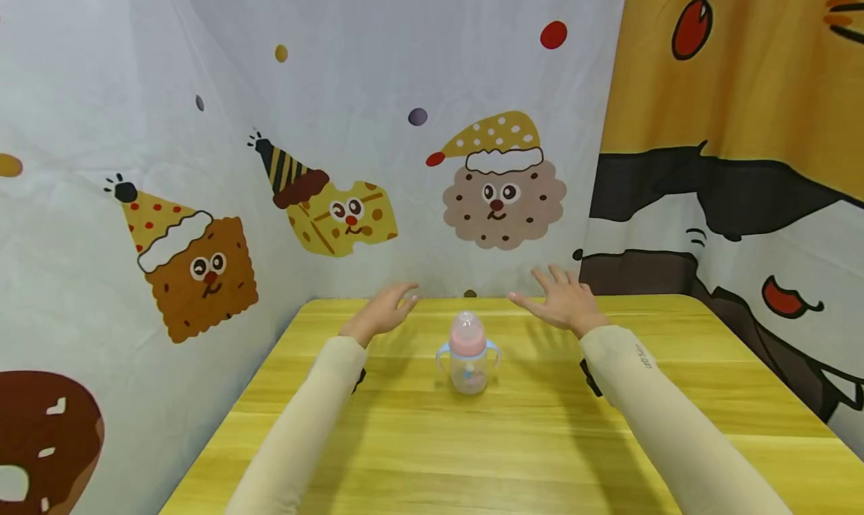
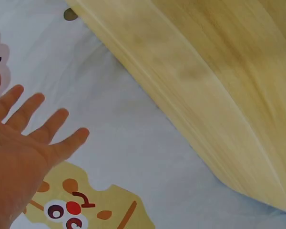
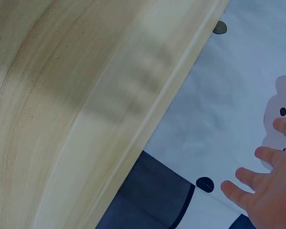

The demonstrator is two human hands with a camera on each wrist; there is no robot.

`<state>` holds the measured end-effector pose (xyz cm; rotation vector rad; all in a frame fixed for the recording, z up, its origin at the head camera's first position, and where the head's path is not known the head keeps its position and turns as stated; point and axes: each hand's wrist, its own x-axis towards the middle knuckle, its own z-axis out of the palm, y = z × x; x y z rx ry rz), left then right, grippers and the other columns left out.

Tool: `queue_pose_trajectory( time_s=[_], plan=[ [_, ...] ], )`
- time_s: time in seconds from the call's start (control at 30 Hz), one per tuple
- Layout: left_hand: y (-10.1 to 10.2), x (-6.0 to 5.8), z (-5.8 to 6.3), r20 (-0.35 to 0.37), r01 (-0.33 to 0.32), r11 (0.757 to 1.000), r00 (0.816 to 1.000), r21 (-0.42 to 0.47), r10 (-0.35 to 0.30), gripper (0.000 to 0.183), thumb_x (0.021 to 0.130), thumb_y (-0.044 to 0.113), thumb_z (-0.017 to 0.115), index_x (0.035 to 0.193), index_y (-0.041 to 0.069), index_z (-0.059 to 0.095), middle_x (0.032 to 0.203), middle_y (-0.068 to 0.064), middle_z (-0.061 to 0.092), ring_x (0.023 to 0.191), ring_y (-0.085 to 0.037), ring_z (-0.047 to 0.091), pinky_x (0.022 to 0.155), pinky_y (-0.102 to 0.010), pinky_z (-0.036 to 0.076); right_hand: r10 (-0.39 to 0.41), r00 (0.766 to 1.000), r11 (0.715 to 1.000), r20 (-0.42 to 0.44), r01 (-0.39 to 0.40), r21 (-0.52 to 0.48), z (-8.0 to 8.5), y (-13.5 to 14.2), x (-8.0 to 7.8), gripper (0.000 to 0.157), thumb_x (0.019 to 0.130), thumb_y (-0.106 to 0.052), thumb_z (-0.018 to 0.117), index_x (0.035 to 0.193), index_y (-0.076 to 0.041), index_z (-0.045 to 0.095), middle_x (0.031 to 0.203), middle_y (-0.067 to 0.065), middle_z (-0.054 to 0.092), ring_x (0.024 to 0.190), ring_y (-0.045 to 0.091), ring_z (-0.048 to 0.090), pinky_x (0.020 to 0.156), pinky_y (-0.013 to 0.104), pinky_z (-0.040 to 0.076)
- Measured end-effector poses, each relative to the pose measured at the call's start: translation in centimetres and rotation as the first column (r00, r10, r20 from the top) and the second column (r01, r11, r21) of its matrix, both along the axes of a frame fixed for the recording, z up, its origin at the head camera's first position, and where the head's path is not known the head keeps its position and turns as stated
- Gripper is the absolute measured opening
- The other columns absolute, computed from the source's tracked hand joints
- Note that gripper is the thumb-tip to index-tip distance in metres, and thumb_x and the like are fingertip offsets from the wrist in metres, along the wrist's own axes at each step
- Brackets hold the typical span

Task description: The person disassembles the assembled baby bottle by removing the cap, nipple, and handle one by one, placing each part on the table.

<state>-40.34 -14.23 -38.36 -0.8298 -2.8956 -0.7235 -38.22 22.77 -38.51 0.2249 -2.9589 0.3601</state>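
A baby bottle [image 1: 469, 357] stands upright on the wooden table, with a clear dome cap, a pink collar and two light-blue side handles. To its left, raised above the table, is my left hand [image 1: 383, 309]; its fingers are spread in the left wrist view, with nothing in the palm [image 2: 14, 157]. My right hand [image 1: 562, 300] hovers on the other side of the bottle, fingers apart and holding nothing. In the right wrist view that hand [image 3: 274, 186] shows at the lower right edge. Both hands are apart from the bottle.
The yellow wood-grain table [image 1: 466, 455] ends just beyond the hands. Behind it hangs a white cloth [image 1: 378, 65] printed with cartoon snacks, and at the right an orange and dark printed cloth [image 1: 648, 88]. Dark bands [image 1: 591, 378] sit on both wrists.
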Motion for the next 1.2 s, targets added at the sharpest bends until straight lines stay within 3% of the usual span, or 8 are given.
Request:
queue_pose_trajectory(
  time_s=[0.07,0.2,0.37,0.5,0.7,0.83,0.97,1.2],
  plan=[
    [-0.1,0.2,-0.2,0.014,0.015,0.999,1.0,0.029,-0.015,0.047,0.107,0.034,0.036,0.147,0.01,0.042,0.149,-0.011,0.044,0.138,-0.03,0.04,0.112,-0.048,0.033,0.008,1.0,1.0,-0.003,-0.008,-0.017,0.0,0.0,0.2,0.098,0.082,-0.086,0.03,0.156,-0.022,0.021,0.16,0.02,0.014,0.141,0.051,0.018,0.105,0.071,0.019],
    [-0.3,1.0,-0.7,0.118,0.036,0.99,0.992,0.138,-0.053,0.049,0.107,0.04,0.028,0.145,0.013,0.045,0.146,-0.008,0.048,0.136,-0.028,0.043,0.111,-0.047,0.035,0.036,0.999,0.999,-0.014,-0.036,-0.038,0.0,0.1,0.7,0.096,0.084,-0.084,0.031,0.156,-0.021,0.025,0.159,0.021,0.017,0.141,0.049,0.021,0.106,0.071,0.019],
    [-0.5,2.4,-2.3,0.254,0.058,0.951,0.957,0.304,-0.14,0.059,0.104,0.054,0.021,0.144,0.018,0.046,0.142,-0.009,0.052,0.133,-0.031,0.046,0.108,-0.052,0.036,0.07,0.997,0.996,-0.012,-0.07,-0.058,-0.4,-0.1,1.7,0.093,0.085,-0.082,0.032,0.155,-0.021,0.027,0.158,0.021,0.023,0.14,0.048,0.025,0.105,0.072,0.02],
    [-0.3,3.2,-3.6,0.288,0.112,0.949,0.936,0.296,-0.2,0.06,0.1,0.057,0.04,0.149,0.023,0.036,0.147,-0.008,0.046,0.134,-0.031,0.044,0.108,-0.052,0.036,0.078,0.997,0.995,0.001,-0.077,-0.062,-1.0,0.0,2.4,0.091,0.086,-0.082,0.03,0.155,-0.023,0.025,0.158,0.02,0.023,0.14,0.048,0.025,0.105,0.072,0.02],
    [0.6,3.5,-5.3,0.319,0.161,0.946,0.914,0.281,-0.25,0.085,0.084,0.053,0.071,0.151,0.023,0.03,0.153,-0.007,0.038,0.139,-0.034,0.037,0.111,-0.054,0.031,0.08,0.997,0.995,-0.007,-0.08,-0.065,-2.1,0.1,3.0,0.09,0.086,-0.083,0.028,0.155,-0.025,0.026,0.157,0.019,0.026,0.138,0.049,0.029,0.104,0.072,0.023],
    [1.3,3.6,-5.9,0.323,0.196,0.942,0.903,0.274,-0.282,0.09,0.079,0.049,0.078,0.151,0.022,0.03,0.154,-0.007,0.035,0.141,-0.033,0.034,0.112,-0.054,0.03,0.093,0.996,0.993,-0.011,-0.094,-0.073,-2.5,-0.1,3.5,0.088,0.087,-0.082,0.029,0.155,-0.026,0.027,0.156,0.018,0.028,0.137,0.048,0.032,0.103,0.072,0.025],
    [2.2,3.8,-6.4,0.32,0.225,0.94,0.898,0.257,-0.303,0.086,0.078,0.045,0.081,0.148,0.025,0.035,0.151,0.003,0.039,0.14,-0.025,0.035,0.114,-0.051,0.028,0.108,0.994,0.991,-0.022,-0.109,-0.08,-2.6,-0.5,3.9,0.087,0.087,-0.081,0.03,0.154,-0.025,0.028,0.155,0.018,0.03,0.135,0.048,0.035,0.103,0.07,0.026],
    [3.5,3.8,-7.0,0.32,0.23,0.934,0.894,0.273,-0.313,0.088,0.075,0.043,0.083,0.148,0.03,0.036,0.148,0.01,0.043,0.14,-0.021,0.036,0.113,-0.051,0.03,0.13,0.99,0.987,-0.048,-0.134,-0.086,-2.0,-1.2,4.4,0.085,0.089,-0.078,0.032,0.154,-0.024,0.03,0.154,0.017,0.033,0.134,0.047,0.037,0.104,0.068,0.028]
  ],
)
